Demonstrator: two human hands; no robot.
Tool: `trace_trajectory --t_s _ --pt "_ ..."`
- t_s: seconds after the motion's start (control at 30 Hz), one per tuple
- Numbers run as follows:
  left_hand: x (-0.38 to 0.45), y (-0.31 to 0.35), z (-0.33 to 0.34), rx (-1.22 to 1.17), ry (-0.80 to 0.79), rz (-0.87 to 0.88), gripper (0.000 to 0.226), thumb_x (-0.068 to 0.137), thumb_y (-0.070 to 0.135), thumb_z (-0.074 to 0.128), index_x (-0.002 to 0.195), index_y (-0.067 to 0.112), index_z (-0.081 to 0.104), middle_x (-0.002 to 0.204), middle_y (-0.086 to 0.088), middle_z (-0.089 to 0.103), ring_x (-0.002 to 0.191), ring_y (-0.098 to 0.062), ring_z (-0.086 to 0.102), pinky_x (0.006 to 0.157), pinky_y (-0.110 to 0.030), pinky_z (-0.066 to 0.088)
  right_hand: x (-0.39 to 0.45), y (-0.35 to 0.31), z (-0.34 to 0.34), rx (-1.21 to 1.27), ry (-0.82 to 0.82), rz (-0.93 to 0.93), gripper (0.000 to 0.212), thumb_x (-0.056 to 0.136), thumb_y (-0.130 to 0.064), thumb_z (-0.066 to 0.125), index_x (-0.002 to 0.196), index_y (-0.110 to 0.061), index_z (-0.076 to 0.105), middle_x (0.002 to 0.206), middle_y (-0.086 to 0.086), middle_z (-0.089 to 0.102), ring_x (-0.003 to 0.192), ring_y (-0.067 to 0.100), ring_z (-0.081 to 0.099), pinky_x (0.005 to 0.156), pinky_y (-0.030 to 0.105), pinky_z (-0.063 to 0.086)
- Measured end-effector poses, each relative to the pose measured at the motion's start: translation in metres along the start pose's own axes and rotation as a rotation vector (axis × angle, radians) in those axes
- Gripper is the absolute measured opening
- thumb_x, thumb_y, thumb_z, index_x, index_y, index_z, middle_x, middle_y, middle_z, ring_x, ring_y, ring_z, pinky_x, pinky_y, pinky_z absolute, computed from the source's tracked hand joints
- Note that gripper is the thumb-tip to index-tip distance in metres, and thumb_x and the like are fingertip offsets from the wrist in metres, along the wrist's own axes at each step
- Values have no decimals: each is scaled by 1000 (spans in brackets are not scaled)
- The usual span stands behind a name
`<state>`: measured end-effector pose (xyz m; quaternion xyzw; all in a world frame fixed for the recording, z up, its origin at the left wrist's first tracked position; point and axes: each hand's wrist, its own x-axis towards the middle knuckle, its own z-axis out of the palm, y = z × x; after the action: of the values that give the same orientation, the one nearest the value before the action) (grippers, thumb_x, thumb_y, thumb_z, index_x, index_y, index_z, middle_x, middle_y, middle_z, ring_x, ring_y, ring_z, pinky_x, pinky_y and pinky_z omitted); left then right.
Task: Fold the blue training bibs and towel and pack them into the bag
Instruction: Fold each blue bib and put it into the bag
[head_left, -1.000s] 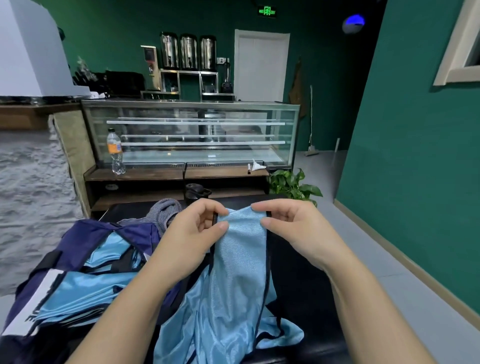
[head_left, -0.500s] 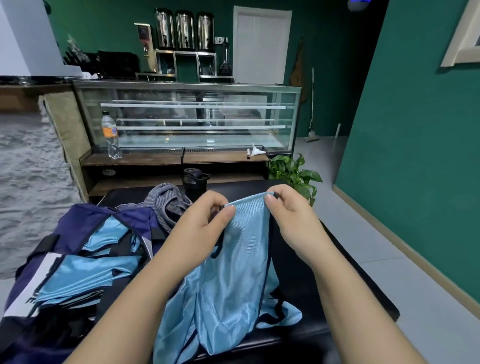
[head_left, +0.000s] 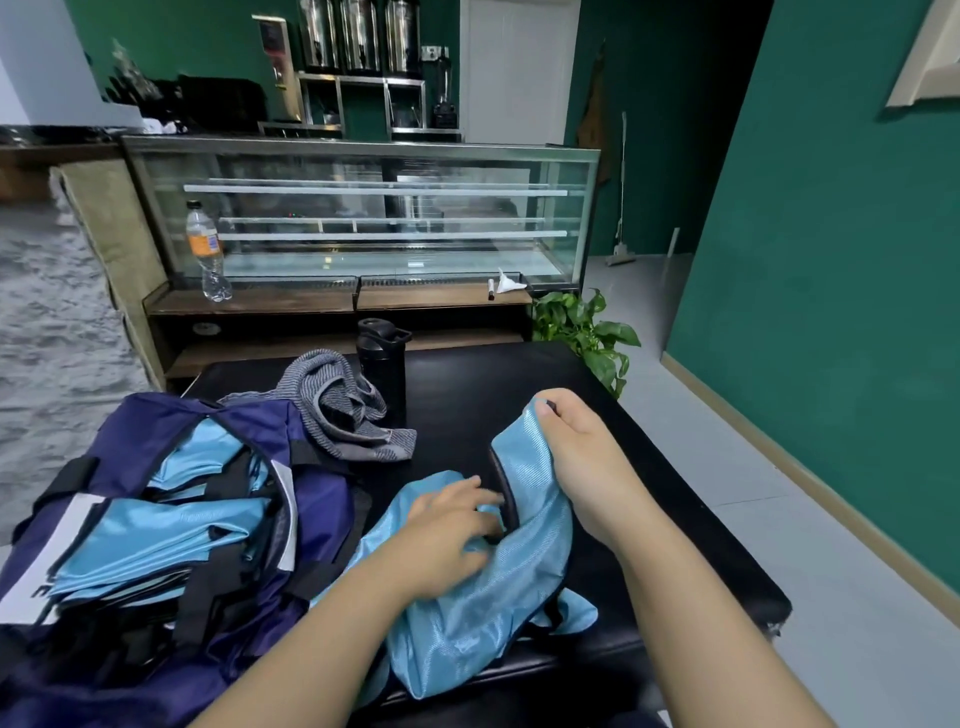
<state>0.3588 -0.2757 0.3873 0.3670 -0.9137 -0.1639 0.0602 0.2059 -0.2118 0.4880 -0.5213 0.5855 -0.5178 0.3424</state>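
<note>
Two hands on one blue bib (head_left: 483, 618), our right hand (head_left: 582, 457) pinching its far strap end, our left hand (head_left: 447, 535) flat on it, fingers relaxed, bib lengthwise away from us on the table (head_left: 649, 493), bag (head_left: 156, 519) left of both.

A black flask (head_left: 383, 358) stands upright on the black bench (head_left: 649, 467). Beyond it runs a glass display case (head_left: 363, 208) on a wooden shelf (head_left: 291, 300), where a clear plastic bottle (head_left: 207, 252) with an orange label stands at the left end and a pen (head_left: 491, 289) lies beside a scrap of white paper (head_left: 509, 283). A green potted plant (head_left: 587, 332) sits at the bench's far right corner. Three steel urns (head_left: 361, 34) line the back wall beside a white door (head_left: 517, 73).
</note>
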Motion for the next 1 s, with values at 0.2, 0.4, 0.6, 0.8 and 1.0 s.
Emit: trace_trajectory --t_s 0.2,0.4,0.6,0.8,1.0 --pt "-5 -4 -9 -296 351 -78 20 83 38 55 71 31 40 68 12 52 64 -6 45 65 -20 34 -5 16 -8 -447 -201 -7 29 79 -46 71 97 -26 61 81 -16 54 71 -2 51 63 15 39" --pt "-20 -7 -31 -187 532 -104 15 73 38 53 68 32 40 64 13 54 65 -4 49 70 -30 34 -4 53 13 -832 -288 40 15 84 -33 62 88 -20 65 80 -4 63 76 19 58 69 36 49" --pt "-40 -19 -52 20 678 -203 22 76 17 67 74 33 52 57 11 46 59 -3 40 73 -32 25 1 69 8 -752 -148 101 14 88 -24 56 76 -22 64 68 -3 61 64 17 54 58 32 45" --pt "-52 -22 -67 -145 816 -351 32 75 -1 58 77 30 52 67 11 57 64 -10 49 83 -38 37 5 78 -4 -708 -55 147 15 88 -24 56 77 -22 66 72 0 67 74 23 64 64 36 52" --pt "-59 -34 -74 -230 953 -412 22 79 0 58 86 21 58 94 1 58 94 -20 50 82 -34 38 2 80 -12 -657 20 181 18 87 -22 55 71 -26 60 71 -4 65 73 19 63 66 35 52"
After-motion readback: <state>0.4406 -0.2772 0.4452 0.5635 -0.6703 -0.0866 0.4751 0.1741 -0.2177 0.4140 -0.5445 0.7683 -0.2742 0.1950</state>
